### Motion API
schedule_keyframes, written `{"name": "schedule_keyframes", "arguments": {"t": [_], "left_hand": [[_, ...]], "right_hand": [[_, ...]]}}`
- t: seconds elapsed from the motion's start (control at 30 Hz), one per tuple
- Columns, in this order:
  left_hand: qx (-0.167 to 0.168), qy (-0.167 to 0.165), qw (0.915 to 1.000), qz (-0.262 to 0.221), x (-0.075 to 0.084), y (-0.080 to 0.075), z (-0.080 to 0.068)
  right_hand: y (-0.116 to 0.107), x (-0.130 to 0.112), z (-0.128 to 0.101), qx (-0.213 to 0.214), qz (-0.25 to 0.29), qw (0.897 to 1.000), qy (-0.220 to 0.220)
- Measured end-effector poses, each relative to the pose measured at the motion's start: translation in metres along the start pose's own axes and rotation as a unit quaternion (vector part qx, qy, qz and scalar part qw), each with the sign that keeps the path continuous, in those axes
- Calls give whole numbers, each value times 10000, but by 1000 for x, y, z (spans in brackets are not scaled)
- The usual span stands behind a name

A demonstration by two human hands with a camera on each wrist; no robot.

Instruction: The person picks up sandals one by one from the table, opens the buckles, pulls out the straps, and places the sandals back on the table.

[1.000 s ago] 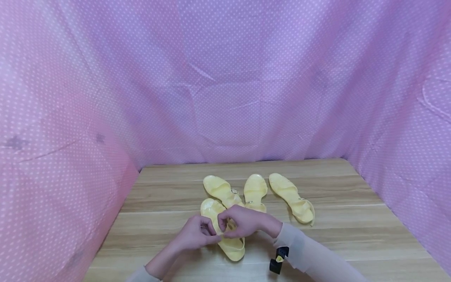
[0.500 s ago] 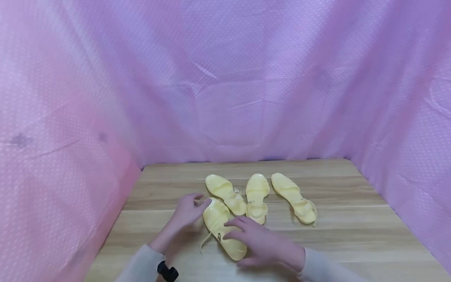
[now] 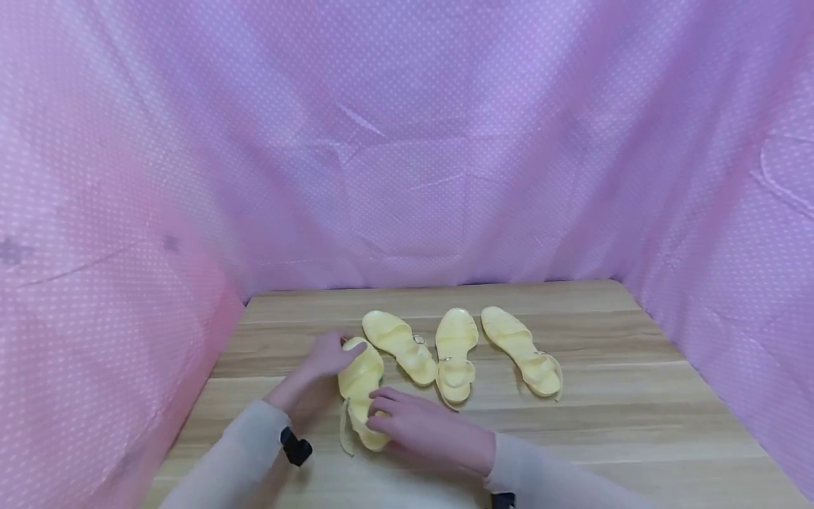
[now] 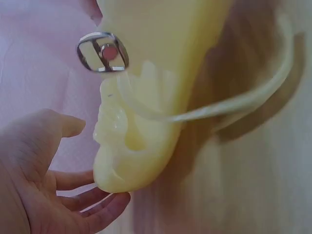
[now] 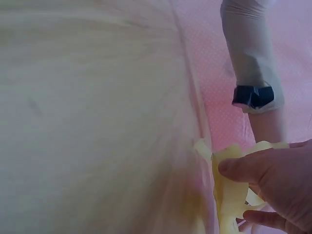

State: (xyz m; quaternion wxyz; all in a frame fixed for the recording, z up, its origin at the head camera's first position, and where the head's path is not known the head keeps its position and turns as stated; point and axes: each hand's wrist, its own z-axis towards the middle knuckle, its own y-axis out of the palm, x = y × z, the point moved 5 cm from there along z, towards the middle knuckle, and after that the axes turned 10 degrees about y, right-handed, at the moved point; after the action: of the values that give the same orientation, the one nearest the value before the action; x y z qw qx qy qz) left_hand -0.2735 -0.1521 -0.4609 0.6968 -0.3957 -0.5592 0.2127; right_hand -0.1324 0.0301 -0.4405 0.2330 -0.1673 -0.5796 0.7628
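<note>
A pale yellow sandal (image 3: 361,371), its loose strap hanging at the left side, is between my hands at the front left of the table. My right hand (image 3: 416,428) holds its heel end, thumb on one face and fingers on the other in the right wrist view. At the toe end is my left hand (image 3: 331,353). In the left wrist view its fingers (image 4: 105,209) touch the toe, while the thumb stands slightly apart from it. A metal buckle (image 4: 103,52) shows on the sandal's side there.
Three more yellow sandals lie on the wooden table (image 3: 636,410): a left one (image 3: 400,346), a middle one (image 3: 456,353) and a right one (image 3: 521,350). Pink dotted cloth (image 3: 407,177) surrounds the back and sides.
My hands have parted from the strap, which now hangs loose. The left hand has moved to the toe, the right to the heel. The sandal has shifted left, away from the others.
</note>
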Motion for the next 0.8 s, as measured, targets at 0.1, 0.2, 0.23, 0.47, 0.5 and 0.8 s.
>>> {"name": "schedule_keyframes", "arguments": {"t": [0.1, 0.2, 0.23, 0.47, 0.5, 0.8], "left_hand": [[-172, -78, 9996, 190, -12, -15, 10], [-317, -128, 9988, 363, -21, -24, 21], [-356, -142, 9982, 451, -23, -26, 24], [-666, -297, 9951, 662, -27, -28, 35], [-709, -295, 9950, 633, -26, -27, 35], [-846, 309, 9890, 1176, 12, -20, 45]], "right_hand": [[10, -4, 30, -6, -181, 9998, 73], [21, -7, 55, 44, -332, 9993, 184], [25, -8, 62, 75, -362, 9991, 227], [40, -13, 86, 280, -413, 9977, 465], [40, -12, 86, 248, -350, 9979, 480], [-4, 25, 47, 73, 270, 9950, 957]]}}
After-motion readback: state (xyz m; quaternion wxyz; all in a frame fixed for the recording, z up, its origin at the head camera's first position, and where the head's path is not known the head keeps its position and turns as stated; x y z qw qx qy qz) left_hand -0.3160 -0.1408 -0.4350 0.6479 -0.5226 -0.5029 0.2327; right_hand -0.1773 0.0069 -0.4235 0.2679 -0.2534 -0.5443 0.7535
